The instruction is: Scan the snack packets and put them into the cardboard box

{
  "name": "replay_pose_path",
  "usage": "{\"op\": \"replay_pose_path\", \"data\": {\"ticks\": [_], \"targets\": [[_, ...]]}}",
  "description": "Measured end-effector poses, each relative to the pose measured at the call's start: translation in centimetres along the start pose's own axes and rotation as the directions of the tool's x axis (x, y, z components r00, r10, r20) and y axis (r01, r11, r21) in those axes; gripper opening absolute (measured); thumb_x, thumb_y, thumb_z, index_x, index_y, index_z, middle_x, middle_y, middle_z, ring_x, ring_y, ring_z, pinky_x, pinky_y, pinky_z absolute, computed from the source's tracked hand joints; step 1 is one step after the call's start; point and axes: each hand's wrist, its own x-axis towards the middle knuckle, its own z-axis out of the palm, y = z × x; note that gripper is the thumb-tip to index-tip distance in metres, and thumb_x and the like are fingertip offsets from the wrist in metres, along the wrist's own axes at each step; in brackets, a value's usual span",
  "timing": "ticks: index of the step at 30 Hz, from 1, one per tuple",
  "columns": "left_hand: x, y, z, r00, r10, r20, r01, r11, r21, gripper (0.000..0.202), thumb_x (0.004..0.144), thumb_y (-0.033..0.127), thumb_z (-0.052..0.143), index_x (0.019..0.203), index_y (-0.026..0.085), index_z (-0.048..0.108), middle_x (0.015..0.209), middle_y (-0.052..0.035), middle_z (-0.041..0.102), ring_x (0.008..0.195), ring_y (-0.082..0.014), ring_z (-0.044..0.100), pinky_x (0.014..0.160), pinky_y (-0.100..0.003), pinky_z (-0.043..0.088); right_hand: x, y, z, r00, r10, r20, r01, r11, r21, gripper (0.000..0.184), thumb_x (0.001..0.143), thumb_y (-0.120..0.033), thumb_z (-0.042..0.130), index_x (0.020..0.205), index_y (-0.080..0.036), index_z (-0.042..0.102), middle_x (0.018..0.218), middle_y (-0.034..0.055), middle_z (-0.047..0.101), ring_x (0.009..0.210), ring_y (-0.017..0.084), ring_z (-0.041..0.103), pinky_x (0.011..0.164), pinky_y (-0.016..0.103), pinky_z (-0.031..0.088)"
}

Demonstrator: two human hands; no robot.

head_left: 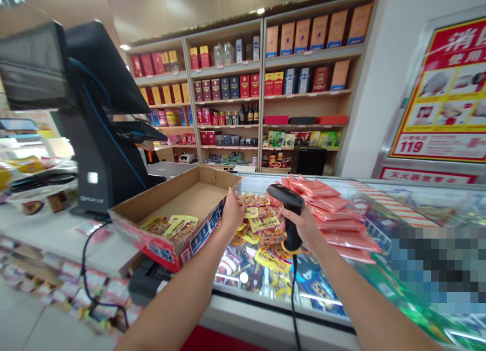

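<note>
My right hand (pixel 304 227) is closed around the grip of a black barcode scanner (pixel 287 205) with a yellow ring, its head pointing left over a pile of yellow snack packets (pixel 261 227) on the glass counter. My left hand (pixel 232 213) pinches the top edge of one of these packets, right beside the open cardboard box (pixel 178 217). A few yellow snack packets (pixel 172 226) lie inside the box near its front corner. The scanner's black cable (pixel 293 300) hangs down over the counter edge.
A stack of red packets (pixel 334 214) lies right of the scanner. A black checkout terminal (pixel 94 118) stands at the left on a white counter. Shelves of boxed goods (pixel 243 87) fill the back wall. A red poster (pixel 448 92) hangs at the right.
</note>
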Motion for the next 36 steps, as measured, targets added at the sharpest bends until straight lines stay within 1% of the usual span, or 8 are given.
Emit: {"op": "replay_pose_path", "data": {"ticks": [5, 10, 14, 18, 23, 27, 31, 36], "targets": [[-0.4, 3.9, -3.2, 0.957, 0.257, 0.135, -0.282, 0.931, 0.232, 0.023, 0.076, 0.009, 0.062, 0.094, 0.021, 0.070, 0.132, -0.0132, 0.062, 0.121, -0.0305, 0.060, 0.104, -0.041, 0.047, 0.1, 0.0, 0.1, 1.000, -0.023, -0.014, 0.024, 0.999, 0.030, 0.029, 0.068, -0.045, 0.072, 0.061, -0.018, 0.063, 0.044, 0.0014, 0.060, 0.037, 0.014, 0.053, 0.041, 0.025, 0.042], [5.1, 6.8, -11.0, 0.913, 0.010, 0.408, -0.229, 0.840, 0.492, 0.011, 0.078, 0.027, 0.065, 0.078, 0.018, 0.071, 0.081, -0.0091, 0.074, 0.076, -0.0228, 0.068, 0.074, -0.031, 0.052, 0.4, 0.2, 0.0, 0.999, -0.041, -0.033, 0.044, 0.996, 0.079, 0.031, 0.067, -0.046, 0.073, 0.062, -0.017, 0.062, 0.045, 0.0012, 0.060, 0.037, 0.013, 0.053, 0.041, 0.025, 0.043], [8.5, 3.6, -16.3, 0.706, -0.488, 0.513, -0.087, 0.659, 0.747, 0.023, 0.068, 0.031, 0.076, 0.061, 0.013, 0.063, 0.049, -0.0066, 0.061, 0.056, -0.0222, 0.063, 0.064, -0.035, 0.052, 0.4, 0.0, 0.0, 0.998, -0.041, -0.050, 0.046, 0.995, 0.092, 0.029, 0.067, -0.045, 0.072, 0.065, -0.018, 0.061, 0.047, 0.0005, 0.060, 0.037, 0.013, 0.053, 0.040, 0.026, 0.042], [7.3, -0.5, -18.8, 0.523, -0.712, 0.468, 0.027, 0.562, 0.827, 0.034, 0.058, 0.030, 0.084, 0.057, 0.012, 0.055, 0.046, -0.0075, 0.058, 0.059, -0.0277, 0.065, 0.062, -0.039, 0.053, 0.3, -0.1, 0.0, 0.996, -0.061, -0.061, 0.065, 0.995, 0.073, 0.027, 0.068, -0.043, 0.070, 0.064, -0.017, 0.061, 0.046, 0.0004, 0.059, 0.038, 0.013, 0.053, 0.041, 0.025, 0.041], [5.8, -2.0, -18.4, 0.631, -0.582, 0.513, -0.106, 0.590, 0.800, 0.034, 0.046, 0.020, 0.084, 0.057, 0.017, 0.053, 0.052, -0.0040, 0.059, 0.077, -0.0339, 0.068, 0.069, -0.040, 0.053, 0.4, 0.3, 0.0, 0.997, -0.052, -0.050, 0.055, 0.997, 0.062, 0.027, 0.069, -0.042, 0.070, 0.062, -0.017, 0.062, 0.044, 0.0015, 0.059, 0.038, 0.014, 0.054, 0.042, 0.025, 0.043], [6.7, -2.6, -17.9, 0.662, -0.534, 0.526, -0.093, 0.639, 0.764, 0.038, 0.033, 0.019, 0.086, 0.052, 0.018, 0.053, 0.052, -0.0043, 0.061, 0.075, -0.0366, 0.069, 0.068, -0.040, 0.053, 0.5, 0.4, 0.0, 0.998, -0.041, -0.038, 0.043, 0.996, 0.073, 0.029, 0.070, -0.043, 0.070, 0.063, -0.017, 0.062, 0.044, 0.0008, 0.058, 0.037, 0.013, 0.052, 0.039, 0.025, 0.042], [7.6, -1.7, -18.6, 0.725, -0.469, 0.504, 0.118, 0.806, 0.580, 0.032, 0.038, 0.019, 0.085, 0.050, 0.018, 0.055, 0.047, -0.0026, 0.059, 0.061, -0.0337, 0.068, 0.059, -0.038, 0.053, 0.5, 0.3, 0.0, 0.997, -0.056, -0.057, 0.062, 0.992, 0.109, 0.028, 0.067, -0.042, 0.072, 0.064, -0.017, 0.061, 0.054, 0.0013, 0.062, 0.038, 0.013, 0.056, 0.038, 0.025, 0.042], [7.9, 3.7, -18.5, 0.853, -0.400, 0.335, 0.403, 0.913, 0.064, 0.038, 0.040, 0.020, 0.088, 0.063, 0.016, 0.060, 0.052, -0.0012, 0.062, 0.051, -0.0239, 0.064, 0.049, -0.033, 0.052, 0.5, 0.3, 0.1, 0.996, -0.050, -0.070, 0.058, 0.992, 0.116, 0.028, 0.066, -0.041, 0.073, 0.067, -0.016, 0.062, 0.058, 0.0013, 0.064, 0.039, 0.013, 0.057, 0.039, 0.025, 0.043]]}}
